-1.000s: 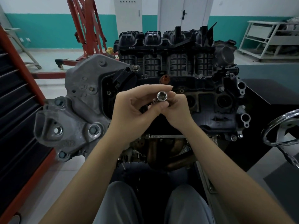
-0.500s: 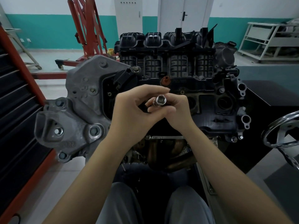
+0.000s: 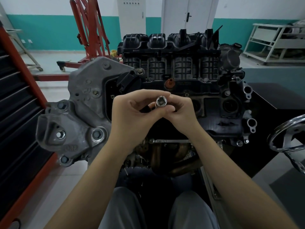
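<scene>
One chrome socket (image 3: 161, 101) is held in the air in front of the engine (image 3: 212, 100), its square drive hole facing the camera. The left hand (image 3: 132, 116) pinches it between thumb and forefinger. The right hand (image 3: 181, 111) curls its fingers (image 3: 175, 98) round its far side. A dark piece beneath is too hidden to name. The step looks like fitting the socket to a driver, so the next move likely calls for lining the square up and pressing it home. Counted: one socket, two hands, one engine, one red crane (image 3: 89, 30), one handwheel (image 3: 287, 138).
</scene>
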The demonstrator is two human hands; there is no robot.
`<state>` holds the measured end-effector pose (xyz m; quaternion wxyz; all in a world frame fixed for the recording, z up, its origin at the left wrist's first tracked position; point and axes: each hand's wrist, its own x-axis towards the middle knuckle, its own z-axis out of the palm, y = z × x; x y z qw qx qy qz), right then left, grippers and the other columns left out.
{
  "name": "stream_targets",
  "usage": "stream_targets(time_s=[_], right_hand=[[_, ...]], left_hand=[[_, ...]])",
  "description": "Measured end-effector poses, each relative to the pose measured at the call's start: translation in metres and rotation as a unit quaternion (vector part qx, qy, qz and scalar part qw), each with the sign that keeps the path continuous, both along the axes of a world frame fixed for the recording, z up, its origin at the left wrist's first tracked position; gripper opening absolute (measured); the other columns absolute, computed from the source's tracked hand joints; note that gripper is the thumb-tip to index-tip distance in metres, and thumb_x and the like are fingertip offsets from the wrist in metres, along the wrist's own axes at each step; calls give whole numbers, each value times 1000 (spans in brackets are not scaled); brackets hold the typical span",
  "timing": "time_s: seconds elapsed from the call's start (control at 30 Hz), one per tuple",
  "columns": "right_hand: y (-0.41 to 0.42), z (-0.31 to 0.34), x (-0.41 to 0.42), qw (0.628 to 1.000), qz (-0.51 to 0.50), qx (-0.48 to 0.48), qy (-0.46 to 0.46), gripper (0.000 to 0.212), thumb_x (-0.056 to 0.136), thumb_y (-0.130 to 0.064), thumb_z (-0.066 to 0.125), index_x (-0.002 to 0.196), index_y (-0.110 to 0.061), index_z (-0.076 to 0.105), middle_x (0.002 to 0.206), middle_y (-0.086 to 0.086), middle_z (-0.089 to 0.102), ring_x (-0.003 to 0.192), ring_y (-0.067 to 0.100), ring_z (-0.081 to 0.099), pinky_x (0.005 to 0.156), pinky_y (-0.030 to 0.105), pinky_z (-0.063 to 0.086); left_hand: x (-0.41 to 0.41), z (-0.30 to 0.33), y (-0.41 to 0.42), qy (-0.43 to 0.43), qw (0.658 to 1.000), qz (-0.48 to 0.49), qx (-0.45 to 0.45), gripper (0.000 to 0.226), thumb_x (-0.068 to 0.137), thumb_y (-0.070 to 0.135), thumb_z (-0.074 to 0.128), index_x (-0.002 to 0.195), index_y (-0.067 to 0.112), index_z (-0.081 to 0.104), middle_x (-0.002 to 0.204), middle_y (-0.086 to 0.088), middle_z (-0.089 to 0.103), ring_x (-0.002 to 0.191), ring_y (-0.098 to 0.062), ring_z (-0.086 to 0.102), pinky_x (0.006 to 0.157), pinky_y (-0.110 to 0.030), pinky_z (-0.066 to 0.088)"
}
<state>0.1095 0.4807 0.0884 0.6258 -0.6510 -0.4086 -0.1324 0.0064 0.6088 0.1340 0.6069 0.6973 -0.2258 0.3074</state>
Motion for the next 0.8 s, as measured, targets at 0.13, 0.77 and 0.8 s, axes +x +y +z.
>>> stream_targets(time_s=[0.13, 0.77, 0.8], right_hand=[[-2, 3, -1, 999, 26, -34, -7, 26, 84, -2, 64, 98, -24, 66, 91, -28, 68, 91, -4, 65, 80, 14, 47], [1, 2, 0, 999, -2, -35, 0, 15, 78, -8, 72, 92, -13, 72, 89, -1, 73, 87, 16, 70, 80, 35, 55], [0, 4, -1, 999, 9, -37, -5, 16, 81, -12, 71, 95, -19, 71, 90, -8, 73, 87, 11, 69, 79, 29, 54]], left_hand=[[0, -1, 4, 9, 998, -63, -8, 37, 82, -10, 65, 116, 3, 62, 101, -11, 72, 101, -22, 70, 90, -32, 54], [-3, 2, 0, -30, 996, 44, 78, 24, 72, 6, 81, 94, 8, 71, 91, -4, 73, 88, -16, 71, 82, -36, 57], [-3, 2, 0, -30, 996, 43, 72, 25, 73, 5, 79, 96, 9, 71, 90, -4, 73, 89, -15, 71, 82, -37, 58]])
